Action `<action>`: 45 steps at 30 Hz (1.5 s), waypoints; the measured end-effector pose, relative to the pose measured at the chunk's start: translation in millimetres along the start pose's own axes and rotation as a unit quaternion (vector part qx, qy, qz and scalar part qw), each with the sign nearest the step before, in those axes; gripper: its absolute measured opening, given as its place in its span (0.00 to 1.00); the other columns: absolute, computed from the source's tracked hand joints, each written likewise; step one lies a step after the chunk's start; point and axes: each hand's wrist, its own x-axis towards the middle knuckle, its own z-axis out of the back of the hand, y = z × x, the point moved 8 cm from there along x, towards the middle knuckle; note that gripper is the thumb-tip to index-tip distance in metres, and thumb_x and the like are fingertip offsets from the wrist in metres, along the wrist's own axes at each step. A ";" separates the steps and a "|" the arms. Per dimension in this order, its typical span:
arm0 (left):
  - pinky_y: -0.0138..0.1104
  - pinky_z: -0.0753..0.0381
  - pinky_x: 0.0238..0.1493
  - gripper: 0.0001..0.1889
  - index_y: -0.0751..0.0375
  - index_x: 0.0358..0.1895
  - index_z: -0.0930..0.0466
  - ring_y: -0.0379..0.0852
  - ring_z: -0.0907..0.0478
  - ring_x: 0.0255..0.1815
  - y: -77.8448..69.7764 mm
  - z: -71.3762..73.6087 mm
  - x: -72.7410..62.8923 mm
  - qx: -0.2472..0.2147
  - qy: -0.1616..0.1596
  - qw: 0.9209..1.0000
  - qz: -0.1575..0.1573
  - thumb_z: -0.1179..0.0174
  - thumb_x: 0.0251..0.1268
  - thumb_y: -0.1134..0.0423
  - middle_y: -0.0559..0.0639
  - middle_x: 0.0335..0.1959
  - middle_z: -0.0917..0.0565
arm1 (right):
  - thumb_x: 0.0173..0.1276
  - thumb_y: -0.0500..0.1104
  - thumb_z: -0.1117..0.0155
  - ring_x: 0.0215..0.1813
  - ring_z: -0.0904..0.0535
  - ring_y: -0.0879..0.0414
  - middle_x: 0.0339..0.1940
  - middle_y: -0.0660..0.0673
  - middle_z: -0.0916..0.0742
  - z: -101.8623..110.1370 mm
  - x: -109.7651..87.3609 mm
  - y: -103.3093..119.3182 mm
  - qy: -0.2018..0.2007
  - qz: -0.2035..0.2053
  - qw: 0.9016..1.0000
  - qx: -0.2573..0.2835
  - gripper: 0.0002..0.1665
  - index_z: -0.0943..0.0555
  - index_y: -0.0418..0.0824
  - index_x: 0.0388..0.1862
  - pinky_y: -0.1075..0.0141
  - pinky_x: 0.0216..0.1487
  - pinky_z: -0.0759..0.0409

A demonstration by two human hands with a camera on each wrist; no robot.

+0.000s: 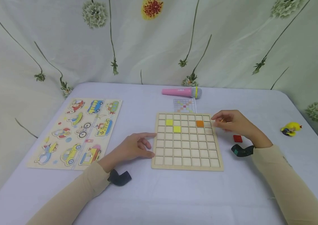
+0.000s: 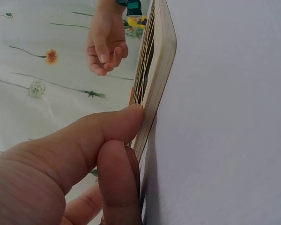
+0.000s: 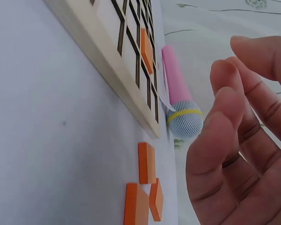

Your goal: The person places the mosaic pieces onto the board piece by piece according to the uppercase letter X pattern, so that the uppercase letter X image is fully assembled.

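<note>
board point(image 1: 187, 169), square, pale gridded wood, lies between left hand point(image 1: 133, 146) (thumb, forefinger spread, touching its edge) and right hand point(image 1: 233, 122) (fingers loosely bent, empty). two yellow square tiles point(image 1: 169, 122), one orange square tile point(image 1: 200, 123) seated; most cells point(image 1: 186, 152) bare; loose orange tiles point(image 3: 146, 163) beside it.

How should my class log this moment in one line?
left hand: touching board; right hand: empty, beside board; on board: two yellow tiles, one orange tile

Orange tiles point(image 3: 146, 163) near board point(image 3: 103, 64); microphone point(image 3: 179, 86) beyond
</note>
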 end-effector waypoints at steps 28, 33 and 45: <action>0.38 0.23 0.45 0.42 0.58 0.79 0.27 0.47 0.21 0.38 0.6 0.3 -0.3 -0.001 0.002 1.000 0.005 0.20 0.61 0.61 0.51 0.45 0.16 | 0.76 0.31 0.38 0.41 0.24 0.55 0.50 0.41 0.15 34.4 -9.0 -63.6 -0.043 -0.060 0.997 -0.014 0.17 0.18 0.24 0.60 0.68 0.39 0.21; 0.38 0.23 0.44 0.42 0.59 0.79 0.27 0.46 0.20 0.37 0.2 0.1 0.2 -0.002 0.004 1.000 0.001 0.20 0.61 0.62 0.51 0.44 0.15 | 0.70 0.28 0.37 0.36 0.25 0.55 0.52 0.38 0.16 34.1 -9.7 -63.1 -0.029 -0.050 0.998 -0.037 0.19 0.15 0.26 0.59 0.67 0.39 0.24; 0.38 0.23 0.44 0.42 0.58 0.80 0.27 0.46 0.20 0.38 0.1 -0.3 0.3 0.002 0.006 1.000 0.001 0.20 0.62 0.61 0.51 0.45 0.15 | 0.68 0.30 0.31 0.37 0.24 0.51 0.48 0.37 0.15 32.5 -9.5 -54.9 -0.007 -0.051 0.994 -0.096 0.20 0.13 0.28 0.59 0.66 0.39 0.24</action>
